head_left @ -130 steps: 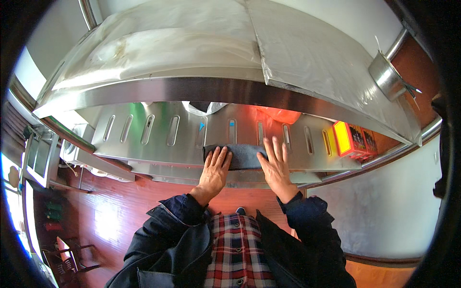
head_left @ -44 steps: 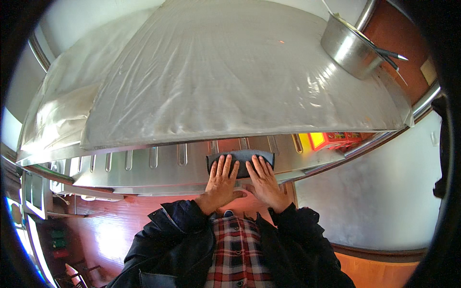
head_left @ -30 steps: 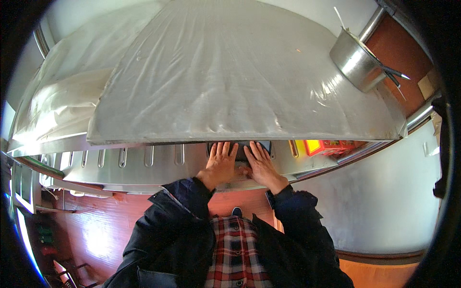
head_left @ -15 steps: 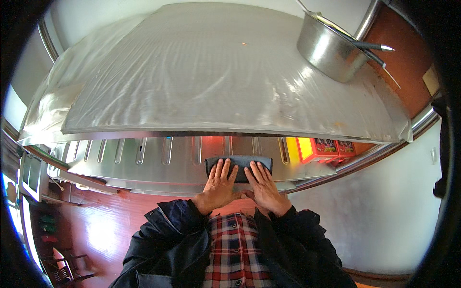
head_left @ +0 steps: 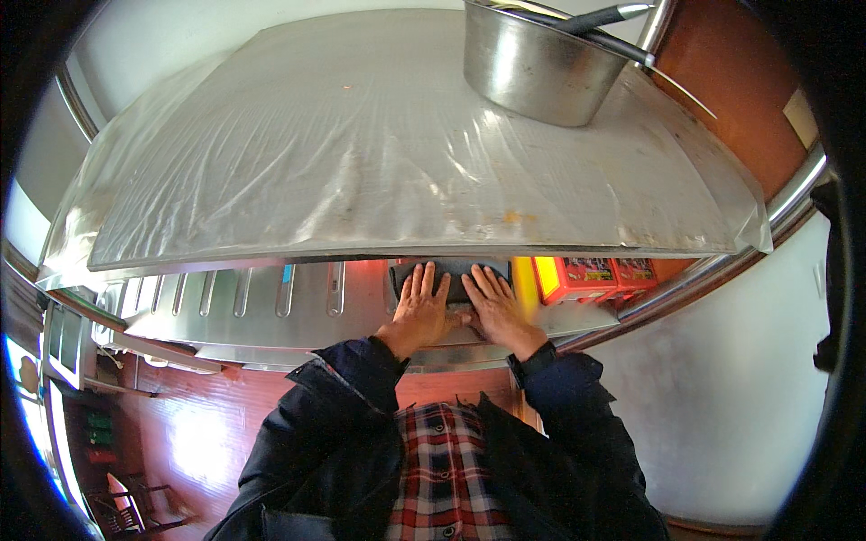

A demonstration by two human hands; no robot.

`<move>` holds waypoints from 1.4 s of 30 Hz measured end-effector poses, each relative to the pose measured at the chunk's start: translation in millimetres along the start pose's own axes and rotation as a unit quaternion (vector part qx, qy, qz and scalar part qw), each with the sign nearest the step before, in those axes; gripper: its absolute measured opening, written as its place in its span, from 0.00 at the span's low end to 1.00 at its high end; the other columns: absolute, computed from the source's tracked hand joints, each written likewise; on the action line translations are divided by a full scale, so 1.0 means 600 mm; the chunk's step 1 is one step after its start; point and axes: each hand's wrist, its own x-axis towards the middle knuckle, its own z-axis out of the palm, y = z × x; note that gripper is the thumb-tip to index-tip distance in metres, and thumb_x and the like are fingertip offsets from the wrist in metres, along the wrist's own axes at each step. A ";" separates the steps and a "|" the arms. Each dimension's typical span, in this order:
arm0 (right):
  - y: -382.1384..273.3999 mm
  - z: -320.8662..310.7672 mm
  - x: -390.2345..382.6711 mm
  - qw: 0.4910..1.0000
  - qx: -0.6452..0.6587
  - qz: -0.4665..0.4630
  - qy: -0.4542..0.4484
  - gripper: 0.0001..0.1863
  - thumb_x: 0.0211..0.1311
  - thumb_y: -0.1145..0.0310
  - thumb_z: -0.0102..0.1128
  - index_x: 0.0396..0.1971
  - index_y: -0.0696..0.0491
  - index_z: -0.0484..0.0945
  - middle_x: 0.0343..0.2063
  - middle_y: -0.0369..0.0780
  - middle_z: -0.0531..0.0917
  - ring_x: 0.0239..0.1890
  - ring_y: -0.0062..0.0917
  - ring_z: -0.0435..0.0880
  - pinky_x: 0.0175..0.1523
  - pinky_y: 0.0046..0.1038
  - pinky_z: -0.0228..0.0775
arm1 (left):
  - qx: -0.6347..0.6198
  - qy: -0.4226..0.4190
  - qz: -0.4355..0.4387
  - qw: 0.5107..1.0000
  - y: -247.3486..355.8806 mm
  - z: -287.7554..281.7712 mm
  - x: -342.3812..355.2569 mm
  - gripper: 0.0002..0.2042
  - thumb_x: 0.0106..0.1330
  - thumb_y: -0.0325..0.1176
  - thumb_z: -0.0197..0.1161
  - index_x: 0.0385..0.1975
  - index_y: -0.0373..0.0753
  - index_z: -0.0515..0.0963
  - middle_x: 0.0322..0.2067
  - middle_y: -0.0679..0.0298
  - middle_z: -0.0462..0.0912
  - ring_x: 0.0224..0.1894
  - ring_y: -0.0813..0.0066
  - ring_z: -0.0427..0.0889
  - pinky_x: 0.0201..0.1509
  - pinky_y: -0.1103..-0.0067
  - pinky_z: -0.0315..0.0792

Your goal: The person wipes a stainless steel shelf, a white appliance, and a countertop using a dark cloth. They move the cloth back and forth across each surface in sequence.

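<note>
A dark grey folded cloth [head_left: 458,272] lies on the slotted metal lower shelf [head_left: 262,332]. My left hand [head_left: 419,311] rests flat on its left part, fingers stretched and a little apart. On the right part my right hand [head_left: 498,311] lies palm down in the same way, its fingers spread. Both thumbs point inward and come close together below the cloth. The far edge of the cloth reaches to the front edge of the upper shelf, which may hide some of it.
Above, the upper metal shelf [head_left: 298,162] is covered in clear plastic film. A steel pot [head_left: 541,72] holding black-handled utensils stands on it at the right. Red and yellow boxes [head_left: 586,281] sit on the lower shelf, right of my hands. A white wall [head_left: 695,388] borders the right side.
Both hands have pushed farther in with the cloth, toward the upper shelf's edge and rightward, nearer the boxes. The view has shifted, so the pot appears farther left.
</note>
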 end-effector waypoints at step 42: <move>0.079 -0.009 -0.037 0.993 -0.009 0.115 0.006 0.43 0.77 0.40 0.52 0.76 0.59 0.62 0.77 0.61 0.55 0.77 0.62 0.58 0.79 0.58 0.51 | 0.004 -0.019 0.098 0.995 0.068 0.013 0.091 0.50 0.72 0.69 0.55 0.80 0.34 0.54 0.80 0.35 0.44 0.83 0.35 0.43 0.84 0.51 0.43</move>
